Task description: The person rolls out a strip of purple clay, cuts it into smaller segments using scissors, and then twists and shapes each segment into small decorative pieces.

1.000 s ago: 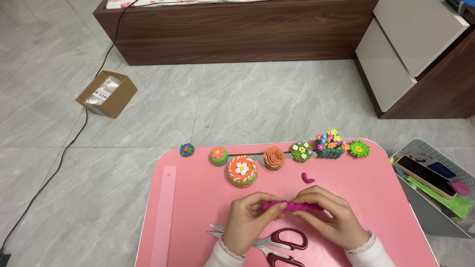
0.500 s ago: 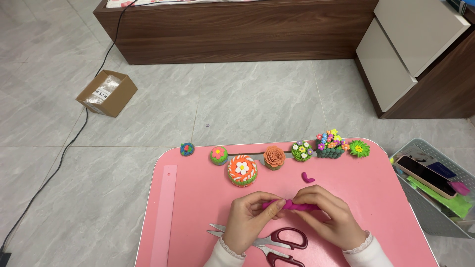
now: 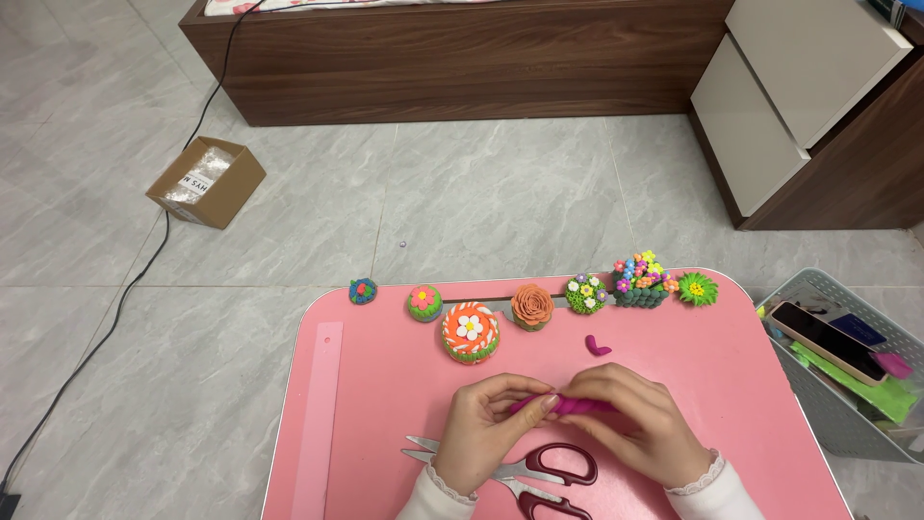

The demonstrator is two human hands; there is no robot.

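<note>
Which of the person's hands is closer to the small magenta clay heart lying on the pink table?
Right. The right hand lies just below the small magenta clay heart; the left hand sits farther off, down to its left.

Floor: pale grey marble-look tiles point(image 3: 500, 193) lay under soft, even light.
Far side: a long dark wooden bed base point(image 3: 462, 63) ran across the top.
Right: a dark wood cabinet with cream drawer fronts point(image 3: 799, 87) stood angled.
Left: an open brown cardboard box point(image 3: 205, 180) sat beside a black cable point(image 3: 115, 308).
</note>
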